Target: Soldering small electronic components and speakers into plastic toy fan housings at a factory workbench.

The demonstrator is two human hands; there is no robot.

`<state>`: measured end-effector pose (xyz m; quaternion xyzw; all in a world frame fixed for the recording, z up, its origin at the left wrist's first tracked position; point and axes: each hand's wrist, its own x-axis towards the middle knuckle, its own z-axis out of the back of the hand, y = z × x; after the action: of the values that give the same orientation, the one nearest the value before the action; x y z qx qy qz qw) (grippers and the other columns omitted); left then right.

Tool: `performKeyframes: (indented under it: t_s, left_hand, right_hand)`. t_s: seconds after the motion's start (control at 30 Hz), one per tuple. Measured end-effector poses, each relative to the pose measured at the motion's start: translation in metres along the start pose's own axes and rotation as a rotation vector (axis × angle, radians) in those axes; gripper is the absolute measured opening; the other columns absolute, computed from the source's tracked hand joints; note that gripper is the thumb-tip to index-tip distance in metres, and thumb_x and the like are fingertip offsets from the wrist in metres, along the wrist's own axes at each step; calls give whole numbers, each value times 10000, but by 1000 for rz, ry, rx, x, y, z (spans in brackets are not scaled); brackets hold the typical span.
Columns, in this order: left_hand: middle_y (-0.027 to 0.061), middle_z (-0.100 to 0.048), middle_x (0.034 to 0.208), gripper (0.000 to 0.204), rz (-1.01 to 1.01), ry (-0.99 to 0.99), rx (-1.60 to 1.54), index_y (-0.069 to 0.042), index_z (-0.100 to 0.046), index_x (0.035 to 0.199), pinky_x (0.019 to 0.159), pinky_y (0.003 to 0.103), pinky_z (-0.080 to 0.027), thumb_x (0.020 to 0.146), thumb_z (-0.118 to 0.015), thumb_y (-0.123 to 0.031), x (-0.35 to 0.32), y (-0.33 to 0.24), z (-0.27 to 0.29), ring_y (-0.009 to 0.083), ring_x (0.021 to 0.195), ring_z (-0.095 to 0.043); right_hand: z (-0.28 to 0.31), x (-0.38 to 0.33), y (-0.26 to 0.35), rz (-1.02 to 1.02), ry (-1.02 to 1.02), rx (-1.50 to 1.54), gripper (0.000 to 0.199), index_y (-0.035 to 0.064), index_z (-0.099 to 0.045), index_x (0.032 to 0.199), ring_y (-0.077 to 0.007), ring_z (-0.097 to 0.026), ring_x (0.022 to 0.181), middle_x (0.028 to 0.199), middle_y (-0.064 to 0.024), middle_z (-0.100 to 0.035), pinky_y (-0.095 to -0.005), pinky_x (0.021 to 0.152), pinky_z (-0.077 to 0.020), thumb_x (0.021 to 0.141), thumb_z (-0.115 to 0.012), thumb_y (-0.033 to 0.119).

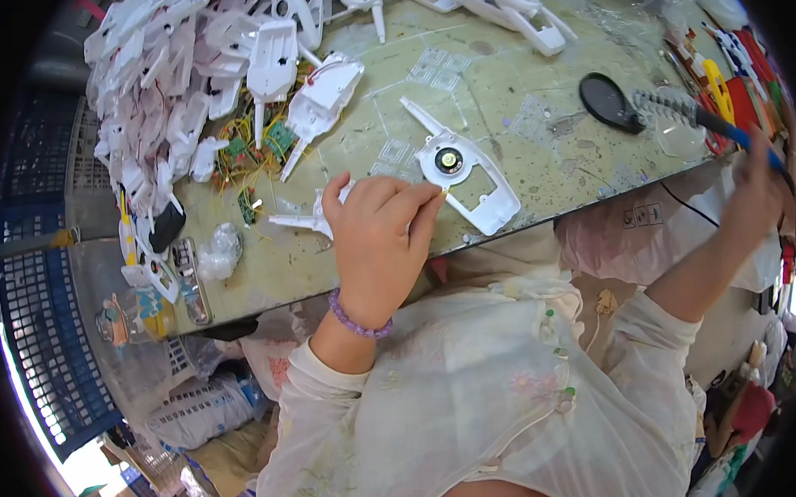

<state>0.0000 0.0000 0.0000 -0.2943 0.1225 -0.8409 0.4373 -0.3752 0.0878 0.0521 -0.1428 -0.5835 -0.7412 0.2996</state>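
Near the table's front edge lies a white plastic housing with a round black speaker set in it and a rectangular opening. My left hand is closed, thumb and forefinger pinched at the housing's left edge. A tiny yellowish bit shows at those fingertips, too small to name. Partly covered by this hand is another white plastic piece. At the far right, my right hand, blurred, grips the blue handle of a soldering iron. The iron's front end lies in a coiled metal holder.
A big heap of white housings fills the back left, with green circuit boards and thin wires beside it. A black oval dish adjoins the coil holder. Tools, including a yellow-handled one, crowd the right edge. A phone lies front left.
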Motion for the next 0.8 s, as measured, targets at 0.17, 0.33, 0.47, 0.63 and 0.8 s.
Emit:
performKeyframes:
  t_s: [0.17,0.33,0.47,0.63,0.8]
  left_hand:
    - [14,-639,814,54,-13,-2,40,-103,-673,796,907,428,-346,770,-700,-142,6,-4,-7,220,833,-588]
    - [18,-656,841,62,-40,39,67,-96,-676,790,870,388,-362,762,-704,-143,21,2,-13,228,836,-592]
    - [28,-667,847,76,-46,126,46,-86,-693,786,815,360,-379,752,-715,-150,29,2,-10,233,822,-596]
    - [42,-671,851,87,8,222,45,-72,-704,793,788,363,-397,738,-719,-137,33,6,-10,245,807,-597]
    - [45,-686,888,84,-22,142,-62,-53,-698,771,784,364,-421,713,-716,-111,33,9,-14,252,810,-604]
  right_hand:
    - [86,-6,-31,56,-321,352,238,50,-585,695,-102,-429,472,594,-22,-510,-261,423,-323,876,-587,204]
    - [47,-64,10,13,-241,624,245,103,-527,676,-130,-395,445,552,-10,-471,-288,419,-308,873,-563,245]
    - [8,-89,0,-420,8,931,233,77,-545,785,-98,-310,441,544,12,-446,-233,431,-239,934,-550,256]
    - [-15,-111,-1,-678,338,1205,407,-34,-548,1161,-125,-393,538,609,-34,-440,-215,493,-344,970,-411,297]
    - [-29,-131,13,-491,323,873,380,-66,-514,1139,-138,-467,519,612,-52,-450,-227,477,-385,969,-444,267]
